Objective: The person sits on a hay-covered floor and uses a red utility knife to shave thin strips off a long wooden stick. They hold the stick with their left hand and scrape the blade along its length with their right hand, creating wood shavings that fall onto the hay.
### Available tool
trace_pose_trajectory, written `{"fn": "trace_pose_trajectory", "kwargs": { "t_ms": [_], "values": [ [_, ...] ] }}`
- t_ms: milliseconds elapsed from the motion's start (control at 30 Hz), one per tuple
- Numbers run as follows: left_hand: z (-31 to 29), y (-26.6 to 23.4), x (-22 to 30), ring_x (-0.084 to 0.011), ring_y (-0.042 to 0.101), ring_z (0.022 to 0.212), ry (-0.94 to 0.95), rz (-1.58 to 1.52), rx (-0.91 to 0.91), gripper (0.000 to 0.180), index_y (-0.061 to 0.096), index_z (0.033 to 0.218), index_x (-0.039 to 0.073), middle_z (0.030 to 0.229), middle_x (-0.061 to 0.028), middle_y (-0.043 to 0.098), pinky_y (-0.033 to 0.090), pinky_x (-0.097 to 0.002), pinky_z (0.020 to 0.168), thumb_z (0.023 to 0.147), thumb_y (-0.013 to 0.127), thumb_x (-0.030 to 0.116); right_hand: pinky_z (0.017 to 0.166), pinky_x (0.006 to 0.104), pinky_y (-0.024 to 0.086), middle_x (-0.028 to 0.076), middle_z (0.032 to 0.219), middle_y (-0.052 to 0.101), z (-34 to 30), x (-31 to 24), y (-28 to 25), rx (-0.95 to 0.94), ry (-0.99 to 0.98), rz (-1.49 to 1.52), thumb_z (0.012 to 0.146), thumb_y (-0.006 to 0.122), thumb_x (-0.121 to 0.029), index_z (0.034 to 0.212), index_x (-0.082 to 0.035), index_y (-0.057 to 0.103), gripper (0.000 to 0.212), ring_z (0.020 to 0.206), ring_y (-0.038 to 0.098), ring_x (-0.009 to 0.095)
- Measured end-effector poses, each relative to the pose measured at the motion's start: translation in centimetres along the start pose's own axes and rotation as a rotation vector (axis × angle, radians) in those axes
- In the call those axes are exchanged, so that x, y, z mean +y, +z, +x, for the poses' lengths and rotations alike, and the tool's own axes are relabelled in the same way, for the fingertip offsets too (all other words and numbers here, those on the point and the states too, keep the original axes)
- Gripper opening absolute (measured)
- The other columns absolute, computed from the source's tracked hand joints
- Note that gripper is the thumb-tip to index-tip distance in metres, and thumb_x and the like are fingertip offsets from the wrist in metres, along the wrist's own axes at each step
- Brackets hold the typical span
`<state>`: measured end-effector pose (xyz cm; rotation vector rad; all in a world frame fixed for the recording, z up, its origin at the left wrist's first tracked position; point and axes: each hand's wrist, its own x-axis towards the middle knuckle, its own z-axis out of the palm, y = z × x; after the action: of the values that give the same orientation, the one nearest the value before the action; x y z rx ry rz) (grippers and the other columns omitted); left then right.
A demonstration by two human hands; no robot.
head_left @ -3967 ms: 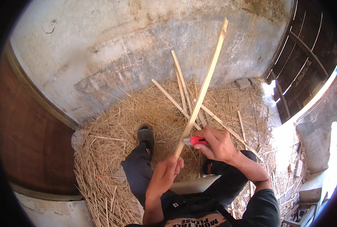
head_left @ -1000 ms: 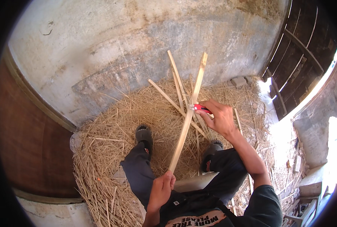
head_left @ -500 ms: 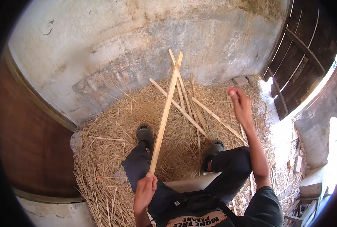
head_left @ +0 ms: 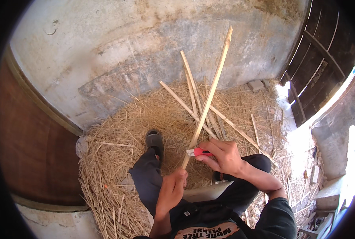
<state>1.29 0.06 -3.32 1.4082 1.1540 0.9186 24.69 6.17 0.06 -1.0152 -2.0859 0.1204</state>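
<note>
One stick [head_left: 209, 93] end hidden in left hand [head_left: 172, 192]; knife [head_left: 199, 152] mostly covered.

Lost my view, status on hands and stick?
Left hand grips the long stick low. Right hand holds red cutter against it. Loose sticks lie on straw beyond.

Floor [head_left: 105, 59]: straw pile [head_left: 117, 159], loose wooden sticks [head_left: 189, 83] atop.
</note>
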Motion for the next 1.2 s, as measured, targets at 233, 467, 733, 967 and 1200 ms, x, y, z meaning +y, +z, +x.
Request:
{"fn": "trace_pose_trajectory", "kwargs": {
  "t_ms": [233,467,733,967,1200],
  "values": [
    [0.8,0.6,1.0,-0.0275,0.06,0.058,0.058,0.113,0.018,0.046,0.062,0.095,-0.001,0.067,-0.0123,0.057,0.045,-0.0428,0.059,0.118,0.043,0.034,0.055,0.0364,0.053,0.002,0.081,0.066,-0.3,-0.2,0.0,-0.001,-0.011,-0.017,0.093,0.084,-0.033,0.11,-0.013,0.076,0.028,0.063,0.07,0.023],
    [0.7,1.4,1.9,-0.0397,0.058,0.057,0.067,0.189,0.08,0.046,0.061,0.096,-0.002,0.065,-0.0191,0.054,0.042,-0.0495,0.059,0.118,0.042,0.035,0.053,0.0349,0.052,0.0,0.078,0.064,-0.4,-0.2,-0.2,0.032,-0.031,-0.093,0.091,0.085,-0.034,0.109,-0.015,0.076,0.027,0.06,0.068,0.021],
    [0.3,1.3,2.0,-0.0491,0.059,0.063,0.038,0.205,0.067,0.045,0.057,0.092,-0.001,0.066,-0.0233,0.054,0.041,-0.0531,0.06,0.118,0.042,0.033,0.051,0.0328,0.049,-0.001,0.073,0.058,-0.1,-0.4,-0.4,0.064,-0.073,-0.161,0.088,0.086,-0.036,0.105,-0.017,0.077,0.028,0.057,0.064,0.018],
    [-0.2,1.1,2.0,-0.0495,0.059,0.063,0.019,0.196,0.057,0.044,0.056,0.091,-0.001,0.066,-0.0239,0.053,0.042,-0.0537,0.061,0.117,0.042,0.032,0.05,0.0317,0.047,-0.002,0.071,0.056,0.1,-0.5,-0.6,0.082,-0.095,-0.183,0.087,0.087,-0.037,0.104,-0.018,0.077,0.027,0.055,0.062,0.017],
    [-0.9,0.8,1.9,-0.0499,0.059,0.065,-0.032,0.206,0.036,0.044,0.057,0.092,-0.002,0.067,-0.0242,0.052,0.042,-0.0535,0.061,0.117,0.042,0.032,0.05,0.0324,0.048,-0.002,0.071,0.057,0.4,0.2,-1.1,0.082,-0.078,-0.183,0.087,0.087,-0.036,0.105,-0.017,0.079,0.028,0.056,0.062,0.018]
  ]
}}
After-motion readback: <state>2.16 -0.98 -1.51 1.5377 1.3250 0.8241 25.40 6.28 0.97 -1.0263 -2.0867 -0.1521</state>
